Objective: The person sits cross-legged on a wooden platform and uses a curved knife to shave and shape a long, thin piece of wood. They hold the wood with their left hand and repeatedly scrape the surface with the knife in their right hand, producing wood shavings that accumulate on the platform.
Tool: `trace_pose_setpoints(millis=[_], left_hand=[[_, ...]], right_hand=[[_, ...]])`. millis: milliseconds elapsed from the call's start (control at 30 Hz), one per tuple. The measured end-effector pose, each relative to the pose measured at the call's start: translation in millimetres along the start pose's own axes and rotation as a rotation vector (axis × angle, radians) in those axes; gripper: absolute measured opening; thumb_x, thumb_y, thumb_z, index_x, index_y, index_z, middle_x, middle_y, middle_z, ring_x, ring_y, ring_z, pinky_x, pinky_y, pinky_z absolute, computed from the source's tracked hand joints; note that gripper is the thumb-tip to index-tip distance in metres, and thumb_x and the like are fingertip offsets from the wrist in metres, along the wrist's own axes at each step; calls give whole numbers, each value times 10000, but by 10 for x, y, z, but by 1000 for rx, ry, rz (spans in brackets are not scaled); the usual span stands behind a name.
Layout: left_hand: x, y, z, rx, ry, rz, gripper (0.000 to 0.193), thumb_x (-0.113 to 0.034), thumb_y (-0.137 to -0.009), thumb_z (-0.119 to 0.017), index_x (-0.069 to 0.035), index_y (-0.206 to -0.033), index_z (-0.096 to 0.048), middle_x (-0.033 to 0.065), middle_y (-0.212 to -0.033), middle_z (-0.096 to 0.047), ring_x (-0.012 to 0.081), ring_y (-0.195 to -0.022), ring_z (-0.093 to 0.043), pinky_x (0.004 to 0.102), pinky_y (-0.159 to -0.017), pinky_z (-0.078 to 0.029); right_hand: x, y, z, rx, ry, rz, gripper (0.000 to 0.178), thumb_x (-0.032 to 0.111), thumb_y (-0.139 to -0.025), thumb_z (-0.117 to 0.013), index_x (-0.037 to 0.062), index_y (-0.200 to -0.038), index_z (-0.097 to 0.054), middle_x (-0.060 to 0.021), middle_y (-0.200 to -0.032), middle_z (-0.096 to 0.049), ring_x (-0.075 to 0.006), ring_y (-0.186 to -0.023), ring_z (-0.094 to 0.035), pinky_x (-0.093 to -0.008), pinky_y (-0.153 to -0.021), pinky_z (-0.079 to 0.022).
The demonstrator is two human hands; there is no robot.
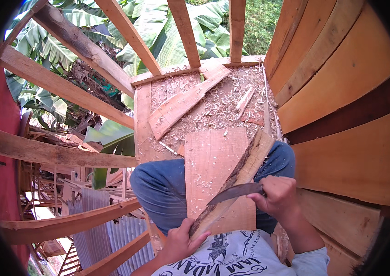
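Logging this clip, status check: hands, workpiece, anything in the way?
Left hand grips the bark-edged slat at its near end. Right hand holds the curved knife, blade on the slat. Slat lies over a board on the lap. Shavings around; nothing blocking.

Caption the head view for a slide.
Right hand draws a curved blade along a bark-edged plank, left hand gripping its near end.

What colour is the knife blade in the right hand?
Dark grey, dull metal: the knife blade in the right hand, head view.
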State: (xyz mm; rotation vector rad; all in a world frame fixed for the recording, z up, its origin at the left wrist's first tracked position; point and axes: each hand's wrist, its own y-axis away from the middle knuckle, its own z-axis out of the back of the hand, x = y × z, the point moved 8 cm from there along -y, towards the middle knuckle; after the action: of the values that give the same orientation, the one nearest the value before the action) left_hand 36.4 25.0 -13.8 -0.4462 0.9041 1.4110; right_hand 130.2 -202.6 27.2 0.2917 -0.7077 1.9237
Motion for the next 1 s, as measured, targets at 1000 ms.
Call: trace_pose_setpoints(millis=[1000], left_hand=[[71,-61,15,35,-40,12,426,-327,-832,-728,13,-994,-528,173,-601,-597,334,-534,-642,381,-475,-490]], right_hand=[[-785,130,1,-125,144,-318,556,495,-875,-598,42,-589,-448,-138,-534,-474,-351,-499,-531,-401,-440,-393]])
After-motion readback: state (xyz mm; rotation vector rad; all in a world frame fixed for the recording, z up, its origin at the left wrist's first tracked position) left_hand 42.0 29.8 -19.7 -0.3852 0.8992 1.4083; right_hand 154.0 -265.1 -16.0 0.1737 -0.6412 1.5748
